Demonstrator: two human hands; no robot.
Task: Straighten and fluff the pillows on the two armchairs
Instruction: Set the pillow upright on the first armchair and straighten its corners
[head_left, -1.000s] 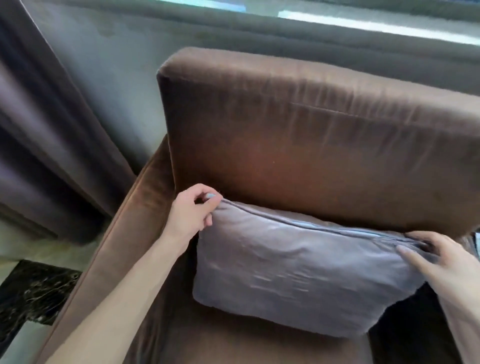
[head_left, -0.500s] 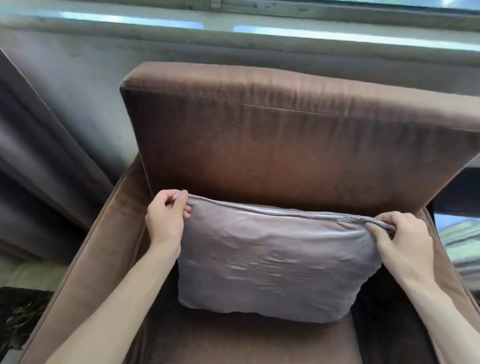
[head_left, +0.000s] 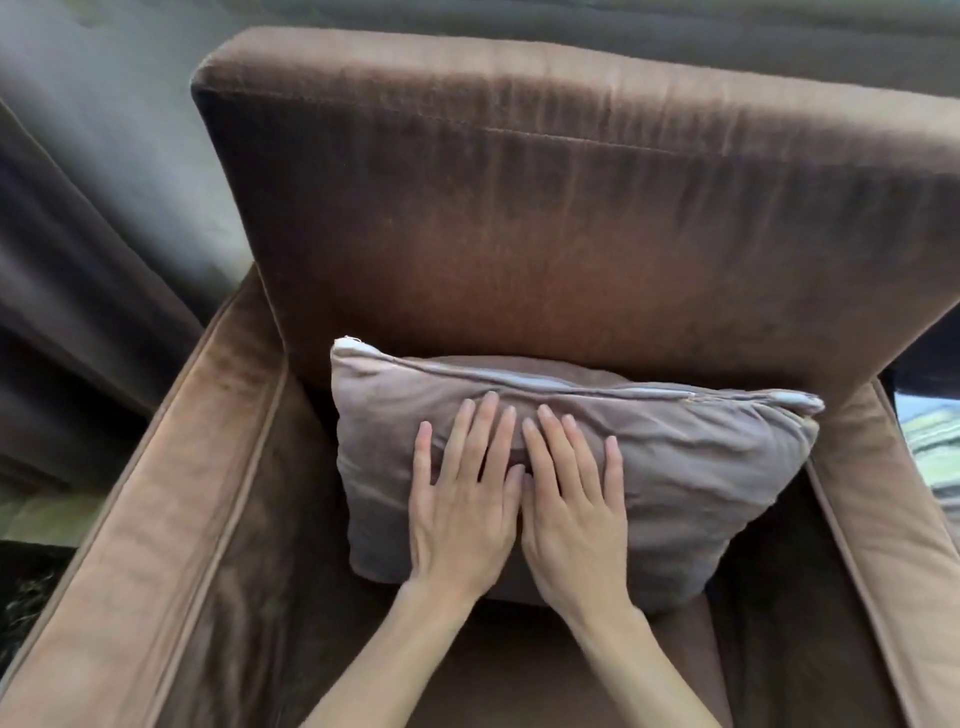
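A grey-mauve pillow (head_left: 691, 467) stands on the seat of a brown velvet armchair (head_left: 545, 208), leaning against the backrest, zipper edge on top. My left hand (head_left: 462, 499) lies flat on the pillow's front, fingers spread. Beside it, touching at the thumbs, my right hand (head_left: 571, 504) lies flat on the pillow in the same way. Neither hand grips anything. Only this one armchair is in view.
Dark curtains (head_left: 78, 260) hang at the left behind the chair. The left armrest (head_left: 156, 493) and right armrest (head_left: 883, 519) flank the seat. A dark marbled floor patch (head_left: 26, 597) shows at the lower left.
Both hands have let go of the pillow's top corners and moved to the middle of its front, lying flat side by side. The pillow now rests against the backrest.
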